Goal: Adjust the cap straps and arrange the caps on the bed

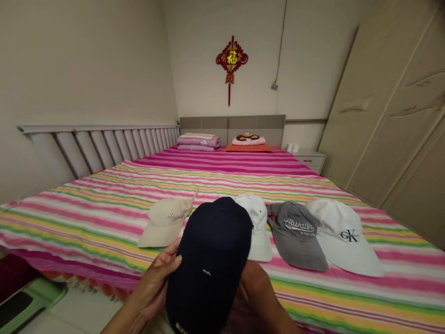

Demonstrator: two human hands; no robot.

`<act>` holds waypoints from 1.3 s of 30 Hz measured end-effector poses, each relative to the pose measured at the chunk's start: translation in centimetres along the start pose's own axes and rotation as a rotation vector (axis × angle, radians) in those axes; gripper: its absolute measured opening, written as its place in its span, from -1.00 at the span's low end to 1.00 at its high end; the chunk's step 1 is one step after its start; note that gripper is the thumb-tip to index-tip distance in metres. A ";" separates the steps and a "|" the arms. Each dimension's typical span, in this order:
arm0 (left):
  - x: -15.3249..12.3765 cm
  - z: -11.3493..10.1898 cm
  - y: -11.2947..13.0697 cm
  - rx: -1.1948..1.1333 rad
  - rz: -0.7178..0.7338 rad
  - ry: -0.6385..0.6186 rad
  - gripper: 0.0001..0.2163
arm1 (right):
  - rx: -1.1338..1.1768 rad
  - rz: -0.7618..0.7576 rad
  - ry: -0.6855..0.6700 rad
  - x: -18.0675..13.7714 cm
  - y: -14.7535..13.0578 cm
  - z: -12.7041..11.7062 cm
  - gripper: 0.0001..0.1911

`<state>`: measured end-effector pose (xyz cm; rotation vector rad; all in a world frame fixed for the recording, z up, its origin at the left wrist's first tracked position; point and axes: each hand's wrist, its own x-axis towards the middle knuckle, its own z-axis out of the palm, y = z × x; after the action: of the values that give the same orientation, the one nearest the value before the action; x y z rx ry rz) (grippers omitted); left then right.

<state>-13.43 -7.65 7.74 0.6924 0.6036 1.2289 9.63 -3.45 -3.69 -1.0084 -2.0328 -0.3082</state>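
Observation:
A dark navy baseball cap [212, 250] is held up in front of me, over the near edge of the bed. My left hand [162, 273] grips its left side, thumb on the outside and fingers behind. At its right side is my right hand [252, 280], closed against the cap with the fingers mostly hidden. Behind it on the bed lie a beige cap [165, 222], a white cap [259, 232] partly covered by the navy one, a grey cap with "Always" lettering [295, 239] and a white cap with "CK" letters [344, 236].
The bed [97, 208] has a striped cover. Folded bedding [198, 143] and a pillow stack [248, 144] lie by the headboard [257, 124]. A radiator [121, 146] runs along the left wall; a wardrobe [382, 116] stands right. A green stool [38, 299] is at lower left.

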 end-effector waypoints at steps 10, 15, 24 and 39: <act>8.1 -5.5 1.1 0.022 0.161 0.016 -0.43 | -0.162 0.238 -0.001 -3.7 4.7 -1.8 -0.73; 11.9 -7.0 0.3 -0.028 0.139 0.012 -0.45 | -0.193 0.221 -0.032 -4.1 4.7 -1.2 -0.74; 15.3 -7.9 -1.7 -0.077 0.082 0.085 -0.47 | -0.224 0.204 -0.048 -4.3 4.8 -1.2 -0.76; 16.3 -9.1 -2.6 -0.049 -0.031 0.225 -0.65 | -0.224 0.192 -0.021 -4.5 4.9 -1.0 -0.78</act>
<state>-14.70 9.08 -0.94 0.5049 0.7643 1.2977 15.40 -3.30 -7.20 -1.3398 -1.9315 -0.4306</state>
